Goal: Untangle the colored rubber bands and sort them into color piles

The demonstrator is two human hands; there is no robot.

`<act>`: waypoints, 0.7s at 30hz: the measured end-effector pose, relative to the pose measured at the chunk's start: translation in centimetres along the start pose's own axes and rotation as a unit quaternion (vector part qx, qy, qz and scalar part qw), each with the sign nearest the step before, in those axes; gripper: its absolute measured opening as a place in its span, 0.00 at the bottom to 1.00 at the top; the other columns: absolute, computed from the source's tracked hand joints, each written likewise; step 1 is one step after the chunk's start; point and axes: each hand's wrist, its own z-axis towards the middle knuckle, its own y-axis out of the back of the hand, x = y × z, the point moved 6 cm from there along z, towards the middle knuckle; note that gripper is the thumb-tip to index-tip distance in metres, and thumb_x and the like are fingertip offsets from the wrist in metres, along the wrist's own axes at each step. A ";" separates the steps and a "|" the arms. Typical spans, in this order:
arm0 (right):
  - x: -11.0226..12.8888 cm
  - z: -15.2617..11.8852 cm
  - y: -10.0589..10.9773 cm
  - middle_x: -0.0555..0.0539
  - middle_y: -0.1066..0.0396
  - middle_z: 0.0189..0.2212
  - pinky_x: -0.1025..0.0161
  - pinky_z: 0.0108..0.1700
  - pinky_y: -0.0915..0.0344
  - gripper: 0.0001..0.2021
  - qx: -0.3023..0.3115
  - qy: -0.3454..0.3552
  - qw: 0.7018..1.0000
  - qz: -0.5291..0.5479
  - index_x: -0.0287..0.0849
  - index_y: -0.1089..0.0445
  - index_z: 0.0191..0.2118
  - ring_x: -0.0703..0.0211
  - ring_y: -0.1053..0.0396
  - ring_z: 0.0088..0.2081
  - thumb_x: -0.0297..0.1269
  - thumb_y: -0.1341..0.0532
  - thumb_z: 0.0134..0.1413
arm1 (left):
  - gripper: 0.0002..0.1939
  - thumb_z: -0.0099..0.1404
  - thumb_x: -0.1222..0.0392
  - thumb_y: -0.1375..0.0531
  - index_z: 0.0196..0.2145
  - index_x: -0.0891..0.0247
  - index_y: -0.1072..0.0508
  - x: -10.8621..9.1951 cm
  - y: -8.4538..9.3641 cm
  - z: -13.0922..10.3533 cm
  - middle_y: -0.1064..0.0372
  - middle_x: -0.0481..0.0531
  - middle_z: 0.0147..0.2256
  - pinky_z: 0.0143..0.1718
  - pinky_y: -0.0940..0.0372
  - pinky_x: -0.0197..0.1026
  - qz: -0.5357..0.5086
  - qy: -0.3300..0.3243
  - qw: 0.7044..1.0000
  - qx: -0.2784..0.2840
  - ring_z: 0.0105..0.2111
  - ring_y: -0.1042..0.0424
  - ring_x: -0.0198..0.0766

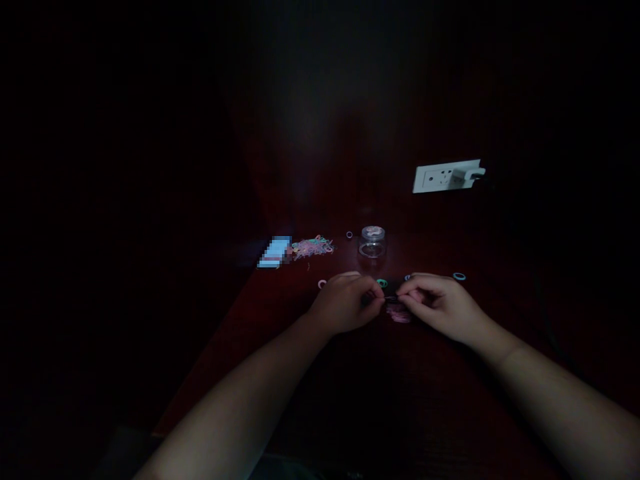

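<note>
My left hand [353, 300] and my right hand [437, 303] are close together over the table, each with thumb and finger pinched. Between their fingertips stretches a thin hair tie [391, 298], its colour hard to make out in the dim light. Just below it lies a small bunch of pink hair ties [399, 314]. A green hair tie [382, 283] rests behind my fingers, and a pale pink hair tie [321, 285] is partly covered by my left hand. Beyond my right hand is a blue hair tie [459, 276].
A clear jar [373, 250] with a lid stands behind my hands. To its left are a lone ring-shaped hair tie [349, 235], a pile of multicoloured hair ties [314, 248] and a lit phone [275, 252] near the table's left edge. A wall socket [445, 177] holds a plug.
</note>
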 end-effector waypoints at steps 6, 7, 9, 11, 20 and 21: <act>0.0 0.0 -1.1 0.52 0.36 0.22 0.66 0.28 0.39 0.08 0.050 0.000 0.999 0.008 0.41 0.25 0.36 0.64 0.38 0.24 0.40 0.37 0.58 | 0.04 0.63 0.58 0.40 0.34 0.58 0.26 -0.4 0.0 0.0 0.25 0.46 0.32 0.38 0.33 0.41 0.012 0.005 1.000 0.013 0.33 0.28 0.37; 0.0 0.0 -1.2 0.52 0.35 0.21 0.65 0.28 0.39 0.08 0.056 -0.001 0.998 0.011 0.41 0.25 0.34 0.64 0.38 0.24 0.40 0.37 0.60 | 0.03 0.63 0.58 0.40 0.34 0.57 0.26 -0.6 0.0 0.0 0.25 0.45 0.32 0.38 0.34 0.41 0.014 0.003 1.000 0.015 0.33 0.28 0.37; 0.0 0.0 -1.3 0.51 0.33 0.21 0.65 0.28 0.39 0.10 0.062 -0.005 0.998 0.017 0.41 0.25 0.32 0.63 0.38 0.24 0.40 0.39 0.61 | 0.03 0.63 0.58 0.39 0.34 0.57 0.26 -0.7 0.1 0.0 0.25 0.45 0.32 0.38 0.34 0.40 0.014 0.000 1.000 0.018 0.33 0.28 0.36; 0.1 0.0 -1.1 0.51 0.33 0.21 0.65 0.28 0.39 0.10 0.061 -0.006 0.998 0.017 0.41 0.25 0.33 0.63 0.38 0.24 0.40 0.39 0.61 | 0.03 0.63 0.58 0.39 0.34 0.58 0.26 -0.7 0.1 0.0 0.25 0.45 0.32 0.38 0.34 0.40 0.013 0.000 1.000 0.018 0.33 0.27 0.36; 0.0 -0.1 -0.7 0.52 0.35 0.21 0.65 0.29 0.39 0.09 0.045 -0.007 0.999 0.005 0.41 0.25 0.34 0.64 0.37 0.25 0.39 0.38 0.61 | 0.03 0.63 0.59 0.39 0.34 0.58 0.26 -0.7 0.2 0.1 0.24 0.45 0.32 0.39 0.34 0.41 0.007 -0.002 1.000 0.018 0.34 0.27 0.37; -0.1 -0.1 -0.7 0.52 0.35 0.21 0.65 0.29 0.39 0.09 0.046 -0.007 0.999 0.005 0.41 0.25 0.34 0.64 0.37 0.25 0.39 0.38 0.61 | 0.03 0.63 0.59 0.39 0.34 0.58 0.26 -0.8 0.2 0.2 0.24 0.45 0.32 0.39 0.34 0.41 0.007 -0.003 1.000 0.018 0.34 0.27 0.37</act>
